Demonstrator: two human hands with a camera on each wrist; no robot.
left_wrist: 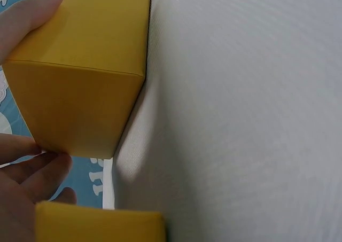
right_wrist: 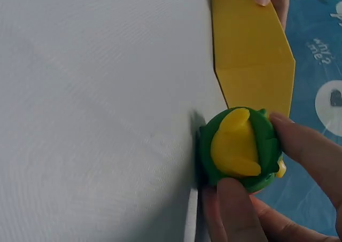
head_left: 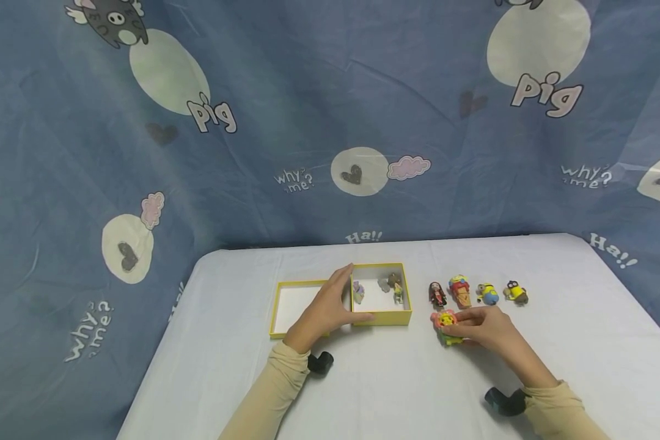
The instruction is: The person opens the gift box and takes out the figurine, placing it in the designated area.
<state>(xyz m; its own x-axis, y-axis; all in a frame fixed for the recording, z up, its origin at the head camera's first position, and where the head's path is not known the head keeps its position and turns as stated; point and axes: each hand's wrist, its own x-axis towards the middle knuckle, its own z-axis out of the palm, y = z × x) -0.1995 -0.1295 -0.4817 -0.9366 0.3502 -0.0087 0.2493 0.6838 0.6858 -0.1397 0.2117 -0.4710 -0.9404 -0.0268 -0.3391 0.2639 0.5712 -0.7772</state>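
Figurine, one, pink-petalled, pinched by fingers of right hand, right of one yellow box, box gripped by left hand, four small toys in one row beyond, one lid at left.

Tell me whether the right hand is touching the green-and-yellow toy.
Touching. The right wrist view shows it plainly: the right hand pinches the green-and-yellow toy, digits against its green rim.

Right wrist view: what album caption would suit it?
Right grip holding a green-and-yellow toy, a yellow box beyond it.
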